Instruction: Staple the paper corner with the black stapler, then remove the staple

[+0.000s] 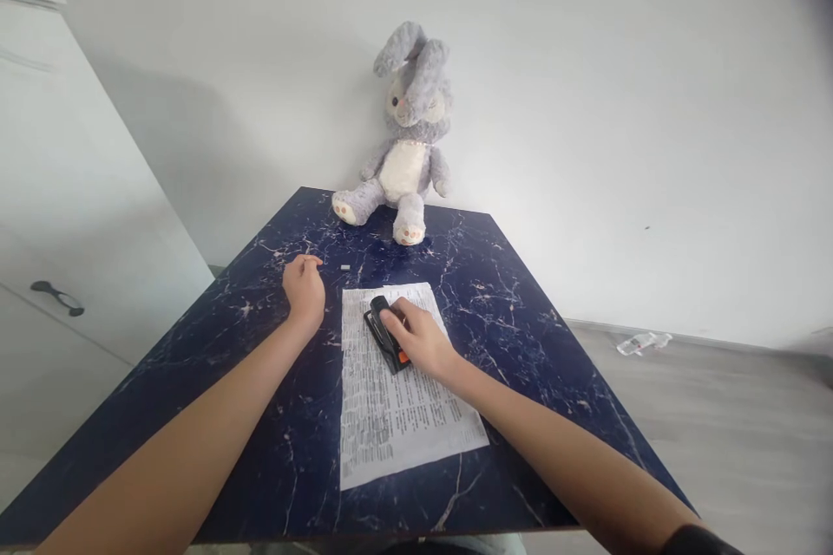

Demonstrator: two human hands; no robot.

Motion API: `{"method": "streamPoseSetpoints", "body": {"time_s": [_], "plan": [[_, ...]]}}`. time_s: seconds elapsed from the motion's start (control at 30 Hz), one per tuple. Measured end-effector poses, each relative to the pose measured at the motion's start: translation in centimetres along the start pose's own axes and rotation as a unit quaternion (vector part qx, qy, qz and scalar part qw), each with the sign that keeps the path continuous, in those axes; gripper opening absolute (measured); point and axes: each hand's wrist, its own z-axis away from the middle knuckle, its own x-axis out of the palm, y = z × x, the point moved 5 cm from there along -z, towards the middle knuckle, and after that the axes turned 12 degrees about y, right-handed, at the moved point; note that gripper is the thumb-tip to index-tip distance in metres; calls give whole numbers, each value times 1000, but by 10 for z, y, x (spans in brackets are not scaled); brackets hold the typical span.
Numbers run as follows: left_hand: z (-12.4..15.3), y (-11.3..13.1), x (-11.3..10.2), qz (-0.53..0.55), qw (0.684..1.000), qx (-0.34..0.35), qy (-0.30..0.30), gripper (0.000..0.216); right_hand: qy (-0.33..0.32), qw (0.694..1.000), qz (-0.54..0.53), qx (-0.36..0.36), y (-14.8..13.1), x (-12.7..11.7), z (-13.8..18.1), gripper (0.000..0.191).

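Observation:
A black stapler with an orange patch near one end rests on a printed sheet of paper. My right hand grips the stapler from the right, thumb on top. Left of the paper, my left hand lies on the table with its fingers curled in; no object shows in it. A small pale strip, possibly staples, lies just right of my left hand's fingertips, apart from them. The fingers of my right hand are partly hidden behind the stapler.
A grey plush rabbit sits at the back of the dark blue marbled table, against the wall. On the left stands a white cabinet with a dark handle. Clear plastic packaging lies on the floor at right.

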Motion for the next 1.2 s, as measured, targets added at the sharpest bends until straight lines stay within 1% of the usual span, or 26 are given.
{"method": "streamPoseSetpoints", "body": {"time_s": [0.03, 0.07, 0.1, 0.13, 0.2, 0.27, 0.33, 0.37, 0.4, 0.43, 0.5, 0.57, 0.6, 0.63, 0.7, 0.77, 0.83, 0.93, 1.03, 1.1, 1.2], "plan": [[3, 1, 0, 19, 999, -28, 19, 25, -4, 1000, 16, -12, 0, 1, 4, 32], [6, 4, 3, 40, 998, -46, 15, 22, -6, 999, 39, -22, 0, 3, 8, 26], [10, 8, 7, 58, 997, -51, -7, 22, -2, 997, 66, -28, 1, 4, 11, 23], [15, 14, 12, 71, 995, -44, -48, 21, 8, 995, 92, -30, 3, 5, 14, 21], [27, 27, 22, 75, 988, -5, -138, 21, 28, 991, 127, -19, 8, 5, 19, 18], [41, 41, 29, 62, 971, 60, -223, 23, 33, 990, 139, -1, 14, 3, 21, 18], [54, 53, 33, 43, 948, 134, -286, 28, 33, 990, 134, 12, 20, -3, 21, 19], [60, 57, 34, 32, 937, 163, -307, 30, 28, 992, 121, 11, 22, -8, 21, 19], [66, 60, 34, 19, 928, 184, -323, 29, 12, 995, 99, 7, 24, -13, 20, 21], [70, 63, 35, 7, 921, 199, -335, 29, -19, 998, 66, 3, 26, -19, 19, 22], [74, 65, 35, -13, 916, 206, -344, 27, -117, 993, -28, -5, 30, -29, 17, 27], [73, 64, 35, -8, 928, 178, -327, 28, -210, 970, -123, -7, 35, -41, 15, 34], [71, 62, 35, 9, 939, 148, -312, 29, -236, 959, -159, -7, 38, -46, 14, 39], [69, 58, 35, 34, 949, 106, -296, 29, -248, 952, -181, -11, 41, -50, 13, 44], [66, 51, 36, 107, 955, 11, -277, 30, -247, 949, -195, -14, 45, -53, 11, 50], [67, 46, 39, 181, 942, -79, -270, 35, -235, 952, -197, -5, 48, -51, 10, 52], [69, 44, 41, 235, 927, -138, -258, 43, -229, 950, -212, 23, 49, -46, 11, 52], [73, 47, 42, 286, 905, -190, -252, 50, -234, 941, -236, 64, 49, -41, 13, 54], [77, 48, 45, 303, 881, -235, -278, 50, -228, 938, -243, 97, 48, -40, 14, 50], [79, 46, 47, 306, 874, -250, -284, 50, -225, 936, -241, 123, 47, -39, 14, 47], [78, 41, 49, 308, 873, -264, -270, 43, -223, 936, -222, 160, 46, -40, 15, 45]]}}
